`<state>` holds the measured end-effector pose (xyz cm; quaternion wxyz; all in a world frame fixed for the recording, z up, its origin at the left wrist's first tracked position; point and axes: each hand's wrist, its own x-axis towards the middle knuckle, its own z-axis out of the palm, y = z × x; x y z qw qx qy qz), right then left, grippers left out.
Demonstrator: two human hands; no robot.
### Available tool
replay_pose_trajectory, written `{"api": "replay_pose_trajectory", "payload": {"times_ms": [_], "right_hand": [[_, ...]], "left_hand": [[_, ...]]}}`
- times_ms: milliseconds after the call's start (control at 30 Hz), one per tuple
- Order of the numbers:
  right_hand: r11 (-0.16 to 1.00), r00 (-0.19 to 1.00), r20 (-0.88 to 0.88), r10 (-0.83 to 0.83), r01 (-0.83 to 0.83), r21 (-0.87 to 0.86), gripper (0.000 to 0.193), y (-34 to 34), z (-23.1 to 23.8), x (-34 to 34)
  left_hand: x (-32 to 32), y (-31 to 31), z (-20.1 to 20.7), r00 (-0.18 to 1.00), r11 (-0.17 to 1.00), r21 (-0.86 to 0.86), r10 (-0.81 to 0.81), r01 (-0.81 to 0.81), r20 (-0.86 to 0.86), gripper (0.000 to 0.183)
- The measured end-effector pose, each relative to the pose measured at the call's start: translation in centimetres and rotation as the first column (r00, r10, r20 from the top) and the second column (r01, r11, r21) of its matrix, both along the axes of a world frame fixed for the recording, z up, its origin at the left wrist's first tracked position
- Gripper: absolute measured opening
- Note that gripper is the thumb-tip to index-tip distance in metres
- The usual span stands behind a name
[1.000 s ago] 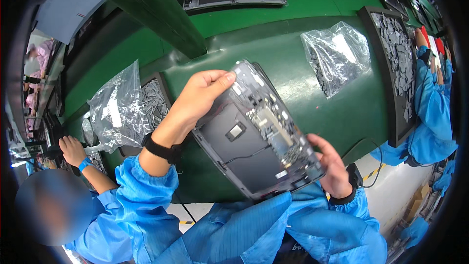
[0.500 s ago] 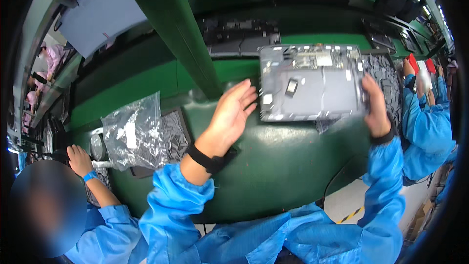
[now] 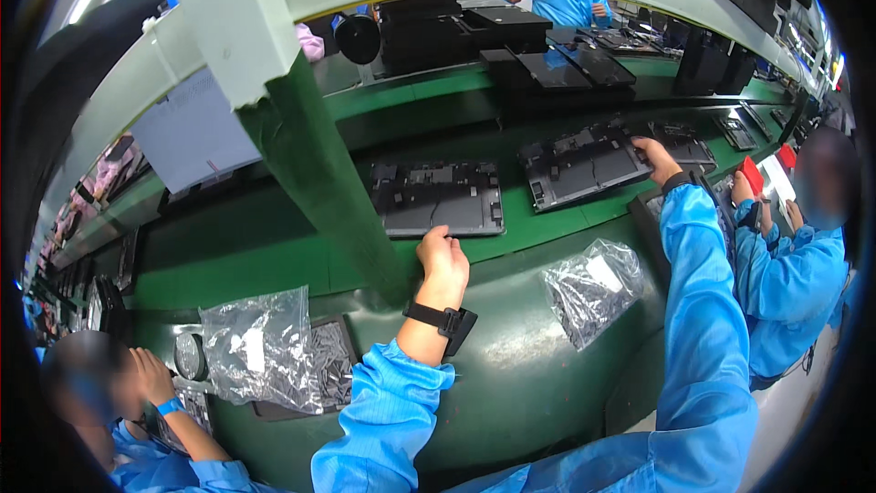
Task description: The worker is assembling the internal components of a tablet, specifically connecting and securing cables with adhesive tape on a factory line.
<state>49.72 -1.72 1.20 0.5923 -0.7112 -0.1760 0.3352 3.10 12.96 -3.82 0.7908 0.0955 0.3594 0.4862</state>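
Two dark, opened-up laptop bases with bare inner parts are side by side on a green belt-like strip. My right hand [image 3: 657,161] grips the right edge of the right laptop base [image 3: 589,173], which sits slightly tilted. At the near edge of the left laptop base [image 3: 438,205], my left hand [image 3: 444,260] has its fingers curled onto the rim. A black band with a small box is round my left wrist, and another black band shows at the right wrist.
A clear bag of dark pieces [image 3: 593,292] lies on the green bench. A green post [image 3: 319,164] stands left of my left hand. Further left are another clear bag [image 3: 255,347] and a tray of dark pieces [image 3: 333,365]. Co-workers sit on both sides.
The laptop base in my right hand has gone from above the bench to the far green strip. My left hand, formerly spread and empty, now touches the other base. My view has shifted.
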Motion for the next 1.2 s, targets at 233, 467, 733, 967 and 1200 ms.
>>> {"api": "replay_pose_trajectory", "payload": {"times_ms": [233,467,733,967,1200], "right_hand": [[0.986,0.986,0.167,0.008,0.02,-0.163,0.035,3.1,-0.6,-0.8],[0.99,0.975,0.221,-0.008,0.039,-0.133,0.035,3.0,-0.3,-4.1],[0.962,0.943,0.315,0.109,-0.18,0.206,0.028,-2.1,3.4,-13.6],[0.86,0.943,0.31,0.122,-0.256,0.442,0.024,-9.3,6.9,-21.7],[0.898,0.947,0.313,0.067,-0.194,0.394,0.022,-14.5,4.5,-25.1]], "left_hand": [[0.0,2.6,-0.1,0.983,0.96,-0.262,0.053,-0.099,-0.177,0.041],[1.9,4.6,-2.2,0.888,0.988,-0.119,0.037,-0.102,-0.458,0.037],[2.8,3.4,1.0,0.869,0.955,0.192,0.286,-0.225,-0.404,0.06],[-1.7,-4.5,4.1,0.993,0.941,0.322,-0.081,0.105,-0.088,0.031],[-12.0,-14.3,5.9,0.781,0.719,0.312,-0.536,0.621,-0.321,0.036]]}}
